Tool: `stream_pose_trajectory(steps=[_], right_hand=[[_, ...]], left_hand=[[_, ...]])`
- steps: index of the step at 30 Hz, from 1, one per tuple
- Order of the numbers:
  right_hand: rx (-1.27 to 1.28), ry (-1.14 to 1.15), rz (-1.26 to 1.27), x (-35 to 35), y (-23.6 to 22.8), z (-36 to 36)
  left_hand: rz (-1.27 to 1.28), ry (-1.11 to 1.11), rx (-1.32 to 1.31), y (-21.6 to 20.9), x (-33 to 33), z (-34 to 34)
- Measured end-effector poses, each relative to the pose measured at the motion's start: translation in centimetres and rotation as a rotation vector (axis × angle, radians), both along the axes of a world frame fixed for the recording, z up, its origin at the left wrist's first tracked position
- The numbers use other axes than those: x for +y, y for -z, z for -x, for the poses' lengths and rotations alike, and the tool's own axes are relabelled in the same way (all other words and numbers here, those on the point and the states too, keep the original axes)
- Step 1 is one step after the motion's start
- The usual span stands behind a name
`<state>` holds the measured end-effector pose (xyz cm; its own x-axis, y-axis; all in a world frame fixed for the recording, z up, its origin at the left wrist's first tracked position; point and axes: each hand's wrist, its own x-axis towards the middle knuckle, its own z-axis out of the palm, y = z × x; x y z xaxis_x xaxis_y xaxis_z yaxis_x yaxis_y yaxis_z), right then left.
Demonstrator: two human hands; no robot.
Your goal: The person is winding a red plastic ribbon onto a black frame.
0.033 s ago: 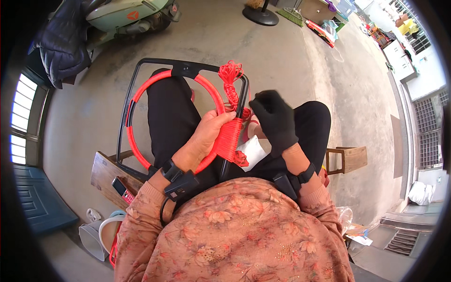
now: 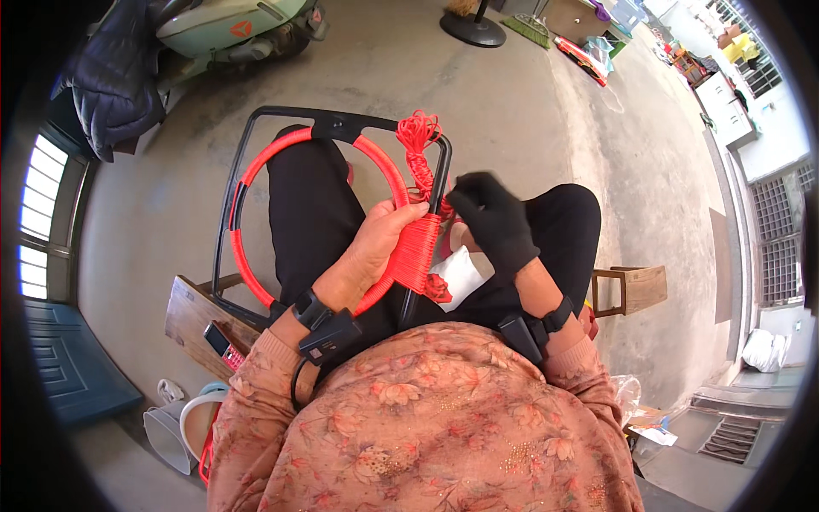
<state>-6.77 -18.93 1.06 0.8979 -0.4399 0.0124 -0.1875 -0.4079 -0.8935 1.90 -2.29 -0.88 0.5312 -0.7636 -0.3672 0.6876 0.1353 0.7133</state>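
A black metal frame [image 2: 363, 120] with a ring [image 2: 241, 256] wound in red cord rests across my lap. Bare, my left hand [image 2: 375, 243] is closed around the tight red cord winding [image 2: 415, 256] between the ring and the frame's right bar, its thumb pressed on the upper end. A bundle of loose red cord [image 2: 418, 141] sits at the frame's upper right corner. My right hand [image 2: 499, 224], in a black glove, hovers just right of that bar with fingers curled together; what they pinch, if anything, is hidden. Below the winding lies a small red tangle [image 2: 438, 288].
A wooden bench [image 2: 200, 328] with a red phone [image 2: 223, 346] on it is at my left, near bins [image 2: 168, 435]. A wooden stool [image 2: 641, 288] stands at my right. Farther off are a scooter [image 2: 226, 30], a round black stand base [image 2: 473, 30] and a broom [image 2: 527, 30].
My right hand has shifted slightly down and left, closer to the frame's right bar. My left hand and the frame keep their place.
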Motion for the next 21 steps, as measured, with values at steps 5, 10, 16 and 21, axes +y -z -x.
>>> stream_pose_trajectory(steps=[5,10,16,21], right_hand=[[0.163,-0.156,-0.615,-0.3,1.5,0.1],[-0.467,-0.145,0.312,-5.9,5.5,1.0],[0.119,-0.054,0.955,-5.0,0.3,14.1],[-0.229,0.059,-1.177,-5.8,0.2,7.6]], left_hand=[[0.004,-0.018,-0.004,-0.3,-0.1,0.3],[-0.087,-0.060,-0.073,-0.3,-0.2,0.5],[-0.117,-0.046,-0.095,0.0,0.3,0.2],[-0.050,-0.065,-0.143,-0.5,-0.6,0.3]])
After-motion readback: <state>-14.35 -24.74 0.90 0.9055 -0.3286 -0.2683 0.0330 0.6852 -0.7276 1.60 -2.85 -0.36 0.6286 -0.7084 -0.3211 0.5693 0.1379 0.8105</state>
